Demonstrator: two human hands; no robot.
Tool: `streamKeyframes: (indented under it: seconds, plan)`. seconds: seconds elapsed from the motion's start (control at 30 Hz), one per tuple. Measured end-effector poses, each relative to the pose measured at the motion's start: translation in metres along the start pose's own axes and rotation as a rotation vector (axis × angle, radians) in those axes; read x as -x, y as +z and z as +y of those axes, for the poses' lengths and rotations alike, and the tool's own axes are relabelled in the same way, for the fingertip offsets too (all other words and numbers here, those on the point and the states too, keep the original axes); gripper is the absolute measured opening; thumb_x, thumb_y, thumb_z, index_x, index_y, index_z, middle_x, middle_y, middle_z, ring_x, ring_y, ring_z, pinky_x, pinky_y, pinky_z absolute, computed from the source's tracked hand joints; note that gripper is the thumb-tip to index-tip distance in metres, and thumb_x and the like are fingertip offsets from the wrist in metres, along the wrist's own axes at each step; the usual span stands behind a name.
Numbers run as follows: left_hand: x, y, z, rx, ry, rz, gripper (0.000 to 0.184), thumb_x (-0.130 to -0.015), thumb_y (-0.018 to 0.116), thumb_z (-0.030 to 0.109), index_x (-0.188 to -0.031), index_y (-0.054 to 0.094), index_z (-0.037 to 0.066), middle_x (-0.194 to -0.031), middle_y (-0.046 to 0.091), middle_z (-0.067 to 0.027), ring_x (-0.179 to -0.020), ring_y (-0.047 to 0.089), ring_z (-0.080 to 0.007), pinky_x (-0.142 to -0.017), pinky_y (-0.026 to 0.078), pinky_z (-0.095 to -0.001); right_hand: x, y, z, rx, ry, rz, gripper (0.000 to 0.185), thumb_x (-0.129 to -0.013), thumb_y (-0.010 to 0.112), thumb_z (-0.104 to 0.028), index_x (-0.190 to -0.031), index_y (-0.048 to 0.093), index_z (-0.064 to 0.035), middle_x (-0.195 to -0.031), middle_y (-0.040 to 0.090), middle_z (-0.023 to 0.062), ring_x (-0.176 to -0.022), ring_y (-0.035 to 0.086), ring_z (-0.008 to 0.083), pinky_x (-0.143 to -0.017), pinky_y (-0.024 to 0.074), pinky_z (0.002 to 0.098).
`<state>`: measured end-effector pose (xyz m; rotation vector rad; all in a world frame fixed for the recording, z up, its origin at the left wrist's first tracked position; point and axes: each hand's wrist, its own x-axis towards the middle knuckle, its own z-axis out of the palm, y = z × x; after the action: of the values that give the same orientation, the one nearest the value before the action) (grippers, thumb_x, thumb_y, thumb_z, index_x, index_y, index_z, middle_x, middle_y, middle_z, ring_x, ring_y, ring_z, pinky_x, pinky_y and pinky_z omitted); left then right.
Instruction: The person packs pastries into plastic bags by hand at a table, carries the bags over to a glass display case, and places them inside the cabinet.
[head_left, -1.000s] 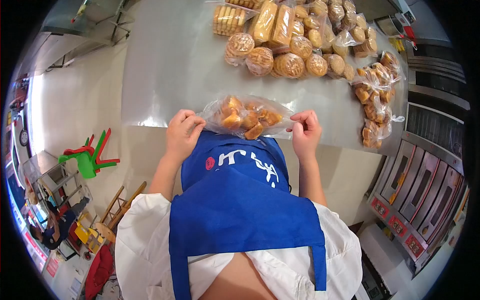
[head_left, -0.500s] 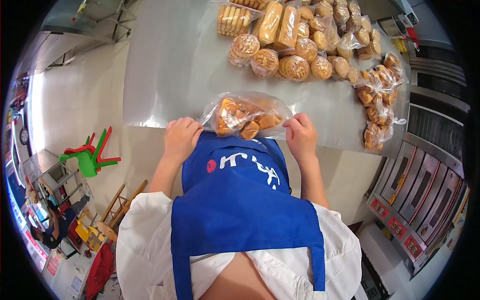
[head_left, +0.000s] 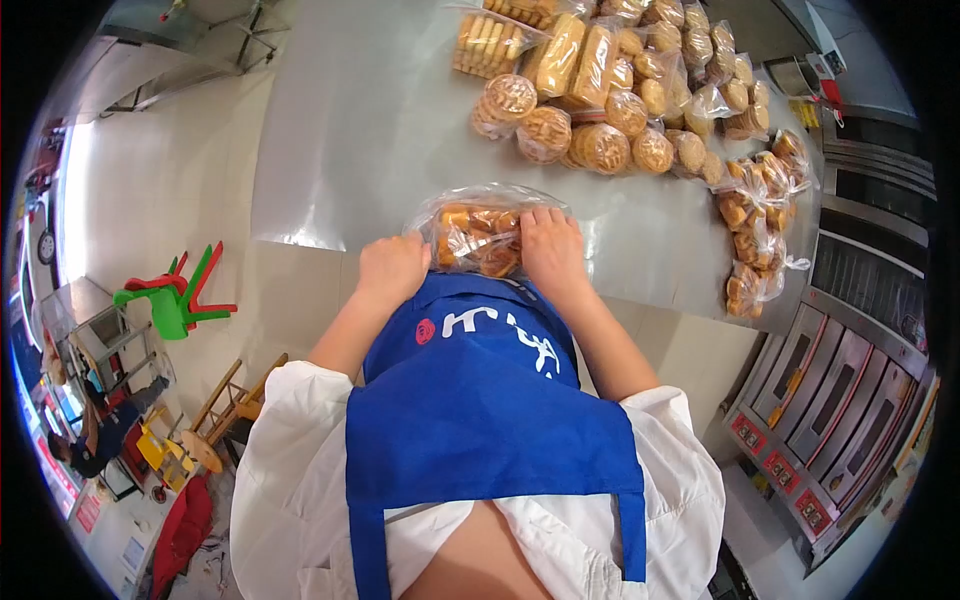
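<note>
Clear plastic bag of golden-brown baked chunks: it lies in front of my waist, at the near edge of the grey metallic surface. Its long axis runs left to right across my body, roughly along that edge. I can't tell which end is the mouth.

My left hand is at the bag's left end, fingers bent and close together; whether they pinch the film, I can't tell. My right hand lies over the right part of the bag, fingers side by side and pointing away from me, their tips on the plastic. Their grip underneath is hidden.

Beyond the bag are clear bags of round patterned biscuits, and off to the right, knotted bags of brown pieces.

My blue apron bears white lettering beside a small red round mark. The lettering is partly folded away, and I can't read it.
</note>
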<state>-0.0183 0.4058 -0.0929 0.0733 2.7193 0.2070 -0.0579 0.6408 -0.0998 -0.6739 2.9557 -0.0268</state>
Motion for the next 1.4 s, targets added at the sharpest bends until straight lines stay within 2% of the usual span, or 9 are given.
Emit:
streamKeyframes:
  seconds: [0.33, 0.4, 0.5, 0.6, 0.73, 0.8, 0.97, 1.13, 1.4]
  plan:
    - [-0.006, 0.005, -0.003, -0.090, -0.005, -0.161, 0.024, -0.081, 0.065, 0.028, -0.077, 0.064, 0.004, -0.078, 0.066, -0.0137, -0.073, 0.065, -0.0314, -0.066, 0.052, -0.0406, 0.011, -0.040, 0.014, -0.160, -0.043, 0.025, 0.007, -0.077, 0.056, -0.014, -0.078, 0.062, -0.0105, -0.087, 0.060, 0.0041, -0.090, 0.056, 0.0225, -0.075, 0.0426, 0.0365]
    - [0.001, -0.018, 0.003, 0.208, 0.183, 0.282, 0.024, -0.082, 0.062, 0.023, -0.072, 0.065, 0.002, -0.079, 0.064, -0.0121, -0.074, 0.061, -0.0267, -0.072, 0.049, -0.0325, 0.013, -0.059, 0.013, -0.257, -0.036, 0.086, 0.005, -0.075, 0.061, -0.013, -0.079, 0.061, -0.0102, -0.087, 0.060, 0.0042, -0.091, 0.055, 0.0240, -0.074, 0.0415, 0.0375]
    - [0.002, -0.008, -0.010, 0.833, 0.257, 0.434, 0.026, -0.086, 0.058, 0.025, -0.078, 0.066, 0.001, -0.074, 0.058, -0.0068, -0.064, 0.053, -0.0173, -0.068, 0.044, -0.0259, 0.014, -0.074, 0.009, -0.298, -0.057, 0.211, 0.009, -0.072, 0.064, -0.011, -0.079, 0.059, -0.0098, -0.086, 0.059, 0.0038, -0.091, 0.054, 0.0249, -0.075, 0.0414, 0.0376]
    - [0.025, -0.033, -0.007, 1.588, -0.032, 0.038, 0.025, -0.089, 0.056, 0.023, -0.093, 0.067, 0.000, -0.082, 0.054, -0.0028, -0.064, 0.049, -0.0099, -0.066, 0.043, -0.0234, 0.017, -0.089, 0.000, -0.353, -0.104, 0.303, 0.011, -0.072, 0.064, -0.009, -0.080, 0.057, -0.0091, -0.086, 0.059, 0.0043, -0.092, 0.054, 0.0256, -0.077, 0.0416, 0.0382]
    - [0.040, -0.038, -0.004, 1.704, -0.084, -0.011, 0.031, -0.089, 0.059, 0.023, -0.112, 0.063, 0.001, -0.091, 0.055, -0.0002, -0.065, 0.048, -0.0053, -0.064, 0.043, -0.0231, 0.022, -0.103, -0.008, -0.425, -0.139, 0.386, 0.012, -0.072, 0.064, -0.007, -0.080, 0.057, -0.0089, -0.083, 0.058, 0.0049, -0.091, 0.055, 0.0257, -0.077, 0.0422, 0.0386]
    - [0.047, -0.054, 0.012, 1.218, 0.108, 0.065, 0.048, -0.084, 0.063, 0.012, -0.129, 0.052, 0.005, -0.085, 0.057, -0.0014, -0.067, 0.052, -0.0074, -0.063, 0.046, -0.0266, 0.024, -0.103, -0.011, -0.444, -0.154, 0.429, 0.016, -0.071, 0.065, -0.006, -0.084, 0.056, -0.0085, -0.081, 0.058, 0.0058, -0.086, 0.057, 0.0257, -0.074, 0.0428, 0.0383]
    - [0.019, -0.036, 0.027, 0.744, 0.188, 0.250, 0.059, -0.073, 0.065, 0.000, -0.130, 0.054, 0.013, -0.084, 0.060, -0.0081, -0.061, 0.053, -0.0106, -0.057, 0.044, -0.0244, 0.015, -0.100, -0.022, -0.482, -0.247, 0.487, 0.022, -0.071, 0.066, -0.005, -0.090, 0.055, -0.0083, -0.079, 0.058, 0.0068, -0.079, 0.058, 0.0256, -0.071, 0.0430, 0.0377]
    - [0.023, -0.045, 0.015, 1.183, 0.155, 0.297, 0.027, -0.083, 0.055, 0.001, -0.107, 0.067, 0.004, -0.093, 0.064, -0.0049, -0.065, 0.056, -0.0104, -0.057, 0.045, -0.0250, 0.002, -0.088, -0.004, -0.520, -0.225, 0.708, 0.024, -0.072, 0.069, -0.003, -0.090, 0.055, -0.0095, -0.069, 0.057, 0.0038, -0.059, 0.057, 0.0229, -0.058, 0.0428, 0.0345]
    - [0.019, -0.065, 0.008, 1.963, -0.073, -0.142, 0.036, -0.085, 0.054, 0.002, -0.121, 0.060, 0.005, -0.097, 0.063, -0.0003, -0.067, 0.049, -0.0025, -0.054, 0.040, -0.0189, -0.013, -0.109, 0.007, -0.475, -0.239, 0.685, 0.015, -0.075, 0.072, -0.009, -0.081, 0.059, -0.0088, -0.065, 0.059, 0.0030, -0.053, 0.055, 0.0193, -0.053, 0.0425, 0.0311]
